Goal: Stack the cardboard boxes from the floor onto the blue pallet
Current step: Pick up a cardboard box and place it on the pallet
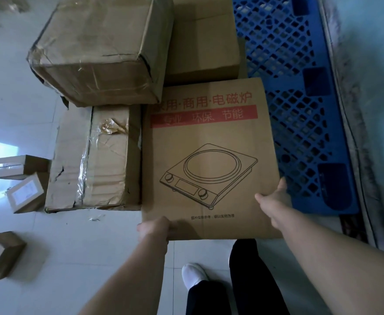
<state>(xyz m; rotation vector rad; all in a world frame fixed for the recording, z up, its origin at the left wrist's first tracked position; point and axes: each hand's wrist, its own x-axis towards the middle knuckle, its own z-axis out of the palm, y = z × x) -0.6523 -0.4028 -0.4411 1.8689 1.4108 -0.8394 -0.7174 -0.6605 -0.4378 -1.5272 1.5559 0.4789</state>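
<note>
I'm mid-transfer. My left hand (154, 228) grips the near corner of the flat brown cardboard box printed with a cooktop drawing (209, 160), and my right hand (275, 201) seemingly clasps its right edge. The box overlaps the blue plastic lattice pallet (300, 98). Next, I judge, comes shifting it right and lowering it flat.

The printed box (209, 155) hides fingers of the left hand (154, 228); the top edge crops the blue pallet (336, 133).

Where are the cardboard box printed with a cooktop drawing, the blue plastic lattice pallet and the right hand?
Cardboard box printed with a cooktop drawing (209, 137): head view, printed top face.
Blue plastic lattice pallet (300, 114): head view, grid deck.
Right hand (275, 198): head view, back of hand.
</note>
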